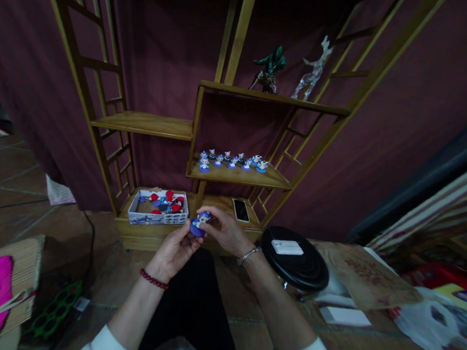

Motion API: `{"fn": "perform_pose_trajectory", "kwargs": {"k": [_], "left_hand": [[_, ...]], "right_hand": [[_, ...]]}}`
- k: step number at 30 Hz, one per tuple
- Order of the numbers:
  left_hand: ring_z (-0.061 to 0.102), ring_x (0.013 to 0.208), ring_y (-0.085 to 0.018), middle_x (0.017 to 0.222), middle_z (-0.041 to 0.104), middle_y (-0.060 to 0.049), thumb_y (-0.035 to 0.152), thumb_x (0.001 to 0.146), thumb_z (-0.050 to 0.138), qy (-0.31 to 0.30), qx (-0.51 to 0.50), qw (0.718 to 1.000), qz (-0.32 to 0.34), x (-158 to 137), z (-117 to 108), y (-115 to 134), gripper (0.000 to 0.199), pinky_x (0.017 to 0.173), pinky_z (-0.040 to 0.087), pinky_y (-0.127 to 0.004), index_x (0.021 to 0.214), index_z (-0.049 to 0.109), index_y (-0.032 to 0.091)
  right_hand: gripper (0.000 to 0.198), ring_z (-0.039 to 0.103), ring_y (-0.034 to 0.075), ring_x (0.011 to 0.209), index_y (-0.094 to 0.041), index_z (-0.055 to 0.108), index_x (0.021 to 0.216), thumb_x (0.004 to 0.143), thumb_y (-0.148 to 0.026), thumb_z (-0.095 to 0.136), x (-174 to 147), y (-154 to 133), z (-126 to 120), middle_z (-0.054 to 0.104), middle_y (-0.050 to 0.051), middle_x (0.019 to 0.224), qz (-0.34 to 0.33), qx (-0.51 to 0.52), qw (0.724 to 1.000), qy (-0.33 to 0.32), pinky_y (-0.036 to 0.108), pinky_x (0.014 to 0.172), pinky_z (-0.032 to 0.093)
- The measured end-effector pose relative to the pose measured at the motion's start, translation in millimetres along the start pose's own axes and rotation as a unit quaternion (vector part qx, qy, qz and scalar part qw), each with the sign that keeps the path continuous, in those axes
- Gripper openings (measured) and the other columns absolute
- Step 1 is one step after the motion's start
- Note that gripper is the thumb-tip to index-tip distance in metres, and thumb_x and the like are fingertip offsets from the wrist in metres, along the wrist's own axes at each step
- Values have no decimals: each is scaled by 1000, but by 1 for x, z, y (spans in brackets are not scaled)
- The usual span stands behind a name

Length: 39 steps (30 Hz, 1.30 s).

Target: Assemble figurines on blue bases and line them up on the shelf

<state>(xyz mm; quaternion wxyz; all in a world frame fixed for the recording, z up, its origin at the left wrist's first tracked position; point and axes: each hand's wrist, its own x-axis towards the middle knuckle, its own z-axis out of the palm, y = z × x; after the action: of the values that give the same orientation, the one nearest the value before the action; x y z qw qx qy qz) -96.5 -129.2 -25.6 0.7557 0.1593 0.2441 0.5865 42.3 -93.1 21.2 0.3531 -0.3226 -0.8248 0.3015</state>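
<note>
Between my two hands is a small figurine (199,225) with a purple round base and a white and purple body. My left hand (179,253) grips the base from the left, fingers curled beneath it. From the right, my right hand (227,231) pinches the figurine's upper side. Just beyond my hands, an open cardboard box (158,219) holds several more figurines, some showing red bases. Several small figurines (232,162) stand in rows on the wooden shelf (237,178) farther up.
A phone (241,210) lies on the lowest board, right of my hands. On the upper shelf stand a green statue (270,69) and a clear deer figure (313,70). A black round stool (295,270) carries a white box (288,247). A green plastic rack (55,313) sits on the floor at left.
</note>
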Motion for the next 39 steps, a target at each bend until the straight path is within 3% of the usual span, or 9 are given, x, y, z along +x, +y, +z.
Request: {"fn": "perform_pose_trajectory", "kwargs": {"k": [11, 23, 33, 39], "left_hand": [[59, 59, -10, 71, 63, -7, 22, 77, 55, 5, 24, 1000, 14, -5, 0, 3, 15, 56, 49, -19, 79, 61, 9], [59, 65, -11, 75, 63, -7, 20, 78, 53, 13, -10, 1000, 20, -13, 5, 0, 14, 60, 50, -20, 79, 61, 9], [59, 60, -10, 72, 62, -8, 23, 79, 52, 11, -7, 1000, -3, -17, 1, 0, 18, 54, 48, -16, 79, 61, 8], [61, 67, -12, 74, 63, -7, 21, 77, 54, -17, 8, 999, 34, -14, 1, -1, 14, 61, 50, -18, 82, 61, 9]], "right_hand": [[25, 55, 10, 71, -23, 51, 102, 77, -26, 51, -2, 0, 2, 56, -1, 88, 15, 9, 1000, 7, 23, 65, 45], [25, 54, 14, 84, -23, 52, 102, 77, -23, 51, -5, -10, 3, 58, 1, 96, -25, -48, 999, 9, 26, 73, 43], [25, 54, 14, 87, -23, 52, 101, 76, -22, 52, -6, -15, 3, 59, 1, 97, -36, -71, 997, -5, 26, 77, 41], [27, 54, 13, 87, -23, 51, 104, 77, -23, 50, -3, -17, 0, 58, 1, 98, -34, -46, 998, 2, 26, 74, 44]]}}
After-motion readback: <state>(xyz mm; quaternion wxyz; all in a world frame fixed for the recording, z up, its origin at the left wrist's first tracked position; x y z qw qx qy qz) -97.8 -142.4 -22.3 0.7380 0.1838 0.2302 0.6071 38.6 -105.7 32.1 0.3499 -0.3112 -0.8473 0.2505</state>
